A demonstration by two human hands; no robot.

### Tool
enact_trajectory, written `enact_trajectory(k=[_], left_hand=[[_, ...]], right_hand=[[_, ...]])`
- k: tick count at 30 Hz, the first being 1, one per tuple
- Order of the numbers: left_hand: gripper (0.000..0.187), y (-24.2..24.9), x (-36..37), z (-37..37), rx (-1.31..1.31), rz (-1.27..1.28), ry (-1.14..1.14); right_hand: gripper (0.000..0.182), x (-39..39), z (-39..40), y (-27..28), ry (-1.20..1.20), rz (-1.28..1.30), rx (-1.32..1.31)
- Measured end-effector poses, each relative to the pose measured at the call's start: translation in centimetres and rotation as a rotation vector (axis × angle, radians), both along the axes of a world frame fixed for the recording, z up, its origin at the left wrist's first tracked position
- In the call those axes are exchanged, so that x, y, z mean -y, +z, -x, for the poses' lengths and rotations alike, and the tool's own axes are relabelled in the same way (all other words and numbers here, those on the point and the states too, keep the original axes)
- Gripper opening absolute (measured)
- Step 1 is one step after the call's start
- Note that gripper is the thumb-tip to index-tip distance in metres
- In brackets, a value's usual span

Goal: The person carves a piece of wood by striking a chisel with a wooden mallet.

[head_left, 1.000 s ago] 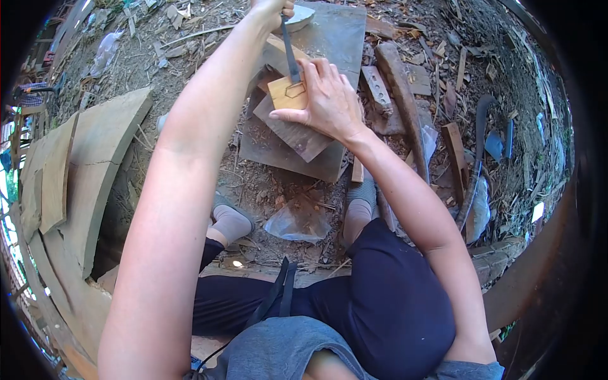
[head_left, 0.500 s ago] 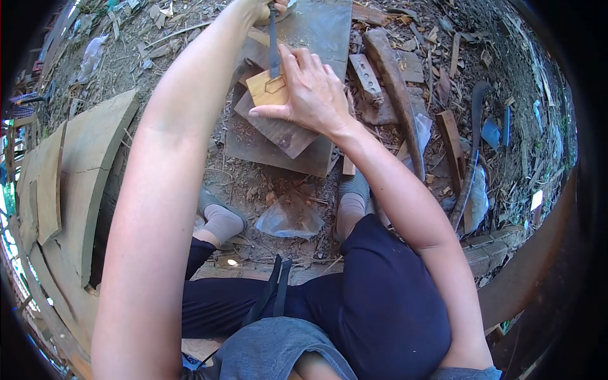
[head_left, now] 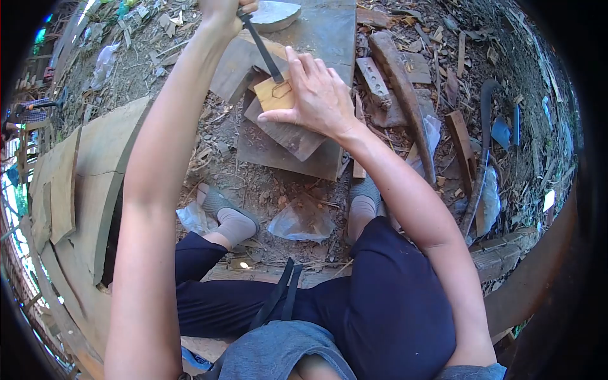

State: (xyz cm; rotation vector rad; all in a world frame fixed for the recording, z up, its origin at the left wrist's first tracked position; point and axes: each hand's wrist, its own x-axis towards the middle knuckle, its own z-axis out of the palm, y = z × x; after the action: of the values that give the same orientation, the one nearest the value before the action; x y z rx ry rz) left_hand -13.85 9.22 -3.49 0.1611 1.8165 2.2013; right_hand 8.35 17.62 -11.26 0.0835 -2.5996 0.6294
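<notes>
My left hand (head_left: 225,12) is closed round the upper end of a dark, narrow tool (head_left: 263,50) at the top, partly cut off by the frame edge. The tool slants down to the right, its lower tip at the upper edge of a small yellow wood block (head_left: 274,99) with a hexagonal outline on its face. My right hand (head_left: 320,95) holds the block from the right, thumb along the near edge and fingers stretched upward close to the tool. Below the block are a brown board (head_left: 291,134) and a larger grey board (head_left: 259,152).
A round-edged pale piece (head_left: 273,14) sits beyond the tool. To the right are a holed wood block (head_left: 373,79), a long curved wood piece (head_left: 402,95) and a long curved blade (head_left: 486,114). Large planks (head_left: 104,171) lean at left. Plastic (head_left: 301,221) lies between my feet.
The tool was nearly upright in the view and now slants, its top further left. My left hand has shifted left and slightly down. The whole view has shifted a little; my right hand stays on the block.
</notes>
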Motion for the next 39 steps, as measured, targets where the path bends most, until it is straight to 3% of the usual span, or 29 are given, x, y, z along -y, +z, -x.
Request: enact_trajectory(k=[2,6,8,16,22,30,34,36,38,39], left_hand=[[0.019,2.7,0.7,-4.2,-0.133,-0.028,0.199],[0.018,4.2,3.0,-8.7,-0.219,-0.13,0.234],[0.018,4.5,4.2,-9.7,-0.337,-0.237,0.226],[0.023,4.6,5.7,-9.7,-0.333,-0.241,0.343],[0.02,4.1,4.4,-9.3,-0.33,-0.214,0.199],[0.018,4.1,2.4,-9.6,-0.358,-0.215,0.257],[0.02,4.3,0.6,-11.7,-0.481,-0.079,0.266],[0.019,4.7,-0.1,-12.8,-0.508,-0.133,0.161],[0.02,4.5,-0.5,-12.8,-0.593,-0.149,0.2],[0.019,4.8,-0.1,-13.2,-0.551,-0.174,0.197]], right_hand=[[0.121,0.1,0.0,0.0,0.004,0.002,0.009],[0.123,0.1,0.1,0.2,0.012,0.002,0.021],[0.123,0.1,0.0,0.3,0.008,0.005,0.024],[0.119,0.0,0.0,0.5,-0.004,0.013,0.067],[0.119,0.1,0.1,0.4,-0.001,0.027,0.037],[0.116,0.1,0.1,0.2,0.0,0.03,0.05],[0.117,0.3,0.2,0.3,0.004,0.016,0.054],[0.115,0.0,-0.1,0.9,0.021,0.063,0.149],[0.104,-1.3,0.2,0.4,0.051,0.094,0.124],[0.094,-2.5,0.4,-0.1,0.041,0.347,0.085]])
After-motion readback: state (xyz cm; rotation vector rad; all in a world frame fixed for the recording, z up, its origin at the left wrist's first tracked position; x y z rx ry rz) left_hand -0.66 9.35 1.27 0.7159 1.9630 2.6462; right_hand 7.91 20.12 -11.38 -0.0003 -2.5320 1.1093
